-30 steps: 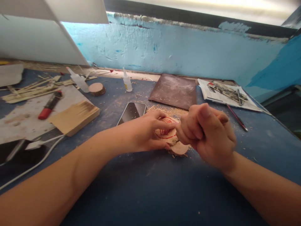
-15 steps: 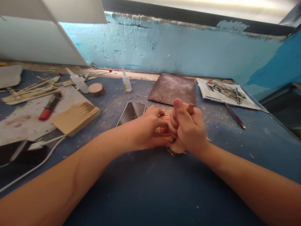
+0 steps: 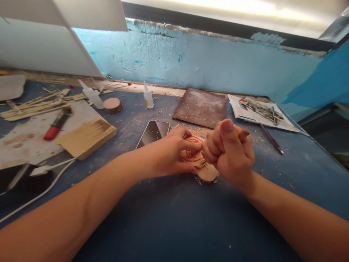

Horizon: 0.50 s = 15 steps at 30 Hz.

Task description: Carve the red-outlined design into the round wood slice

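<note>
A pale wood slice with red lines drawn on it lies on the table, small shavings scattered around. My left hand grips its left side between thumb and fingers. Against its near edge lies a second, plain wood slice. My right hand is a fist, thumb on top, just right of the slices. It is wrapped round a wooden-handled carving tool; only the handle's end shows clearly above the fist, and the shape of the tip cannot be made out.
Behind the left hand lies a phone. Further back are brown sandpaper, a glue bottle and a round wood piece. A wood block and a red-handled tool lie left; a pencil lies right.
My right hand has moved right with the carving tool, away from my left fingers, so more of both wood slices shows. My left hand stays on the marked slice.
</note>
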Each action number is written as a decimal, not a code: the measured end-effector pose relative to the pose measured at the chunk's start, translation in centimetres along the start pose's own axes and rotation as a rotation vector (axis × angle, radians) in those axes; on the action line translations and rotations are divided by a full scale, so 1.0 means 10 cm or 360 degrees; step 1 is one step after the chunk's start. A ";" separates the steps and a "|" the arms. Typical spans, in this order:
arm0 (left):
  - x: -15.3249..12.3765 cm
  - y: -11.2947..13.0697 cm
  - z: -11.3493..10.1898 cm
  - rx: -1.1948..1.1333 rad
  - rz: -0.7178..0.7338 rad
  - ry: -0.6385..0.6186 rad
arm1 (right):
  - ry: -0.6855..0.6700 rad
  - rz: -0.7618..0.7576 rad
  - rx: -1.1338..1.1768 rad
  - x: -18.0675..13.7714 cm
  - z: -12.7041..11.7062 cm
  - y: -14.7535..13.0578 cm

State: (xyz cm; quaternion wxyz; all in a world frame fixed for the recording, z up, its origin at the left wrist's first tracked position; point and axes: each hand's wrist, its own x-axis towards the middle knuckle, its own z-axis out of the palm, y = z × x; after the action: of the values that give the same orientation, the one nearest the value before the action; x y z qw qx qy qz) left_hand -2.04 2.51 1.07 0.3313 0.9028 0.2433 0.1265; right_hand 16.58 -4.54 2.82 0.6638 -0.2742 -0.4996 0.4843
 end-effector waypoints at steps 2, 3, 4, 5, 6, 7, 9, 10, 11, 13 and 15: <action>0.00 0.01 -0.01 -0.0005 0.0000 0.0005 | -0.0006 -0.0046 -0.0039 -0.02 0.01 0.05; 0.01 0.02 -0.01 -0.0012 -0.0005 0.0007 | 0.0004 -0.0061 -0.0062 -0.02 0.02 0.07; 0.01 0.03 -0.01 -0.0022 -0.0013 0.0007 | 0.0026 -0.0057 -0.0087 -0.01 0.02 0.09; 0.02 0.03 -0.01 -0.0031 -0.0019 0.0007 | 0.0061 -0.0033 -0.0107 0.01 0.02 0.11; 0.02 0.03 -0.01 -0.0034 -0.0016 0.0007 | 0.0105 0.0010 -0.0121 0.03 0.02 0.13; 0.02 0.02 -0.01 -0.0034 -0.0007 0.0006 | 0.0147 0.0072 -0.0135 0.05 0.02 0.14; 0.03 0.00 -0.01 -0.0037 0.0014 0.0012 | 0.0218 0.0216 -0.0157 0.09 0.02 0.18; 0.03 -0.01 0.00 -0.0042 0.0019 0.0016 | 0.0244 0.0271 -0.0161 0.10 0.01 0.20; 0.02 -0.02 0.01 -0.0049 0.0020 0.0019 | 0.0255 0.0300 -0.0162 0.10 0.00 0.21; 0.02 -0.05 0.02 -0.0065 0.0008 0.0021 | 0.0230 0.0293 -0.0102 0.09 -0.01 0.20; 0.01 -0.07 0.03 -0.0066 0.0006 0.0014 | 0.0148 0.0280 0.0023 0.08 -0.03 0.14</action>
State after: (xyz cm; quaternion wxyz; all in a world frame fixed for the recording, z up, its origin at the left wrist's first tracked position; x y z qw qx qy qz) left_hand -2.10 2.89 0.41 0.3487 0.8956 0.2405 0.1361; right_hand 16.34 -3.27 1.81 0.6431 -0.3345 -0.4387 0.5311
